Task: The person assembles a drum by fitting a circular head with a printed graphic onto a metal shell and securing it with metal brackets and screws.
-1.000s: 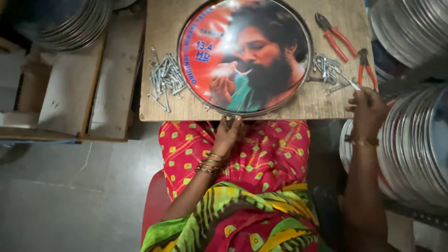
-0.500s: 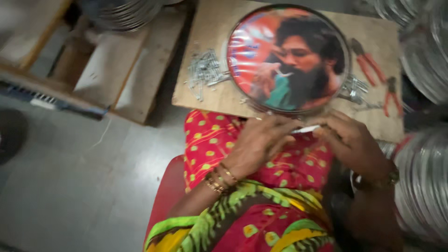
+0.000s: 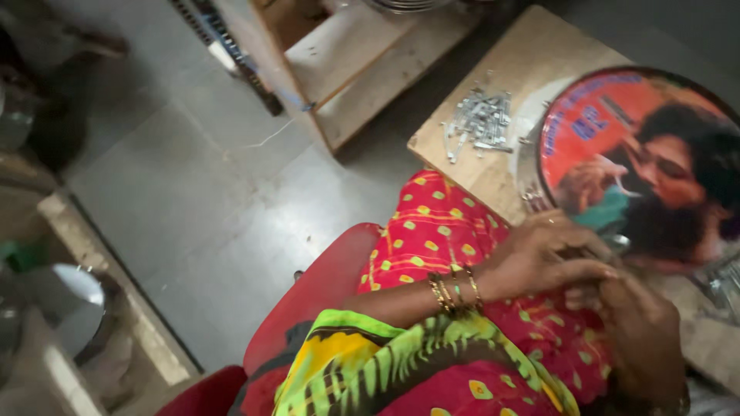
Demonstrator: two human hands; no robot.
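A round metal-rimmed disc (image 3: 617, 115) with a printed red picture lies on a wooden board (image 3: 478, 173) in front of me. My left hand (image 3: 543, 258), with bangles on the wrist, curls its fingers over the disc's near rim. My right hand (image 3: 640, 331) is pressed against the left hand's fingertips at the same spot. A small shiny piece (image 3: 617, 243) shows between them, but blur hides who holds it. A pile of small metal pins (image 3: 479, 123) lies on the board left of the disc.
I sit on a red chair (image 3: 324, 281) in red patterned cloth. A low wooden bench (image 3: 362, 54) stands beyond the board, on a grey floor (image 3: 193, 200). A shiny metal disc (image 3: 77, 300) leans by a wooden edge at the left.
My right hand came off the board's right side and joined the left hand at the disc's near rim. The view has swung left and tilted.
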